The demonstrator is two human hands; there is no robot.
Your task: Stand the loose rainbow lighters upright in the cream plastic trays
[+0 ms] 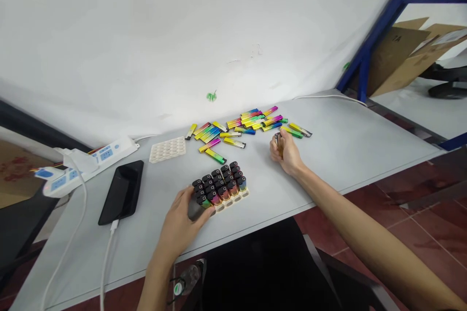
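Observation:
A cream tray with rows of round slots holds several lighters standing upright, black tops up. Its front row of slots holds no lighters. My left hand grips the tray's left end, fingers behind and thumb at the front corner. To the right, my right hand is closed around a lighter with its dark top showing above the fingers; most of its body is hidden. Behind both hands lies a loose pile of shiny multicoloured lighters, some yellow, green, pink or blue.
A second cream tray lies at the back left. Near it are a black phone on a white cable and a power strip with plugs. The wall bounds the table behind; cardboard boxes stand beyond a blue frame.

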